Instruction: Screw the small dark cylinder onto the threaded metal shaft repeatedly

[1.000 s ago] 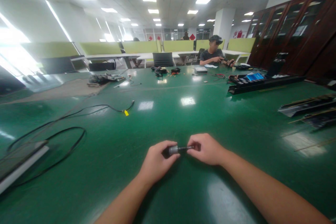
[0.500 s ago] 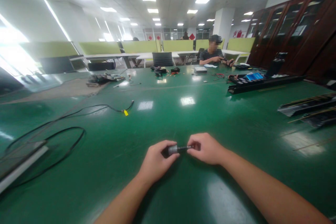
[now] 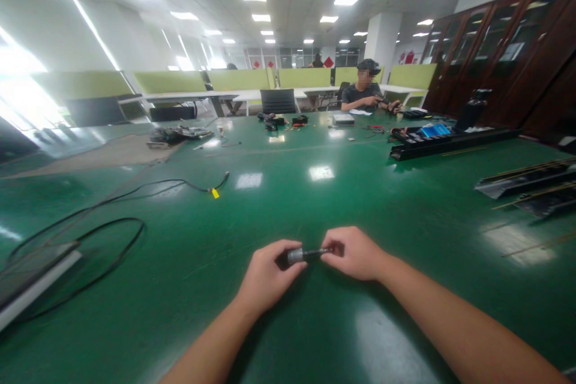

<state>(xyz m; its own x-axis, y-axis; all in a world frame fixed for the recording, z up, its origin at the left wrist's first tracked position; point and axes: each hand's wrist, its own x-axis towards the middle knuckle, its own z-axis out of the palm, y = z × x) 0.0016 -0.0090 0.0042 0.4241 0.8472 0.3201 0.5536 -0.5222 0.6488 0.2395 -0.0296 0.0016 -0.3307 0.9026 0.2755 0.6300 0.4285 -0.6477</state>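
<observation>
Between the thumb and fingers of my left hand is a small grey cylinder, pinched at its sides. A thin dark rod runs from the cylinder's right end toward my right hand. The thumb and fingertips of that hand are closed on the rod's far end, which they partly hide. Cylinder and rod lie roughly level, in line with each other, close above the green tabletop. What kind of part this is I cannot tell.
A black cable with a yellow tag loops across the left, near a flat panel. Black metal channels lie at the right. Small electronic parts sit at the far edge, where another person works.
Both hands keep the same grip on the cylinder and rod. The view has shifted very slightly; nothing else visibly differs.
</observation>
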